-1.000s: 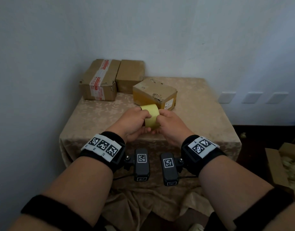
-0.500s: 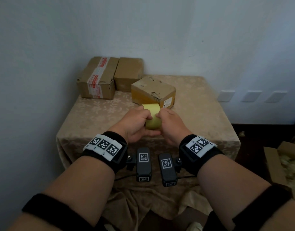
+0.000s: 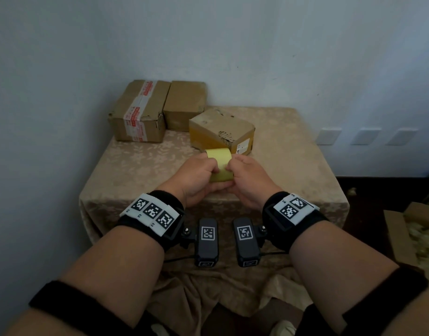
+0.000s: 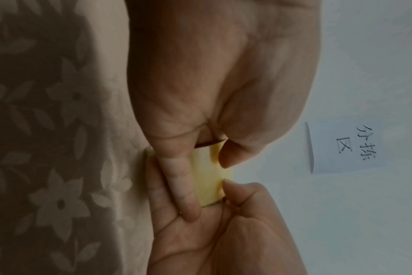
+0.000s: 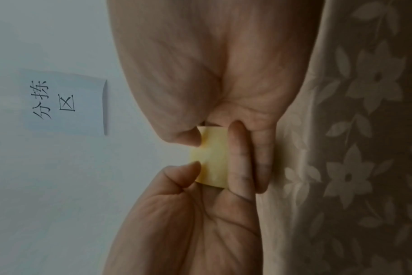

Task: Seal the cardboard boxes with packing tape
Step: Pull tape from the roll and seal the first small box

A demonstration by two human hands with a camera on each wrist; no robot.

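Observation:
Both hands hold a yellow roll of packing tape (image 3: 220, 163) upright above the middle of the cloth-covered table (image 3: 140, 163). My left hand (image 3: 200, 173) grips its left side, thumb on the outer face, and my right hand (image 3: 245, 177) grips its right side. The wrist views show the tape roll (image 4: 208, 178) (image 5: 213, 158) pinched between both thumbs and fingers. Just beyond the roll sits a cardboard box with yellow sides (image 3: 220, 130). At the back left stand two more boxes, one with red-printed white tape (image 3: 139, 112) and a plain brown one (image 3: 184, 104).
The table stands in a wall corner, with the wall close on the left. An open carton with pale filling (image 3: 417, 236) sits on the dark floor at the right. A paper note with handwritten characters (image 4: 348, 147) (image 5: 64, 101) hangs on the wall.
Both hands have kept hold of the tape roll; the thumbs have shifted a little on its outer face. The view has drifted slightly.

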